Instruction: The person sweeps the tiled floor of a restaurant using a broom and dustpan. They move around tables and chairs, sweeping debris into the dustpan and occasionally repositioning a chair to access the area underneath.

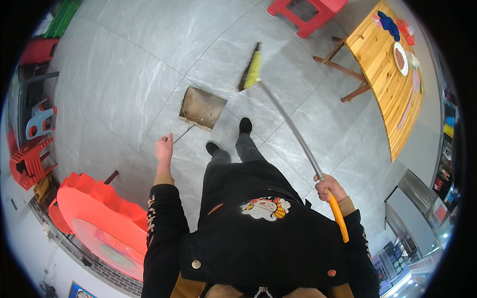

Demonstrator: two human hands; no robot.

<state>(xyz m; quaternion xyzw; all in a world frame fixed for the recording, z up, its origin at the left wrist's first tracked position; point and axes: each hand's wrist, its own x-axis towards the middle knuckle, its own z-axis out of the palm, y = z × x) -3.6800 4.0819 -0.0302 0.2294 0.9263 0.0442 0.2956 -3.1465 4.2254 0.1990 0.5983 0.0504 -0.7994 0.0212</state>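
My left hand is closed around the thin metal handle of a dustpan. The square metal pan is at floor level ahead of my feet, its inside dull and stained with some specks near the back. My right hand grips a broom where its silver pole meets the orange grip. The broom's yellow-green head, with dark bristles, is to the right of and beyond the pan, apart from it. Blur around the head hides whether the bristles touch the floor.
Grey tiles surround my feet. At right stands a wooden table bearing a white plate of food, with a red stool beyond it. A red-covered round table stands at lower left, near stacked red chairs.
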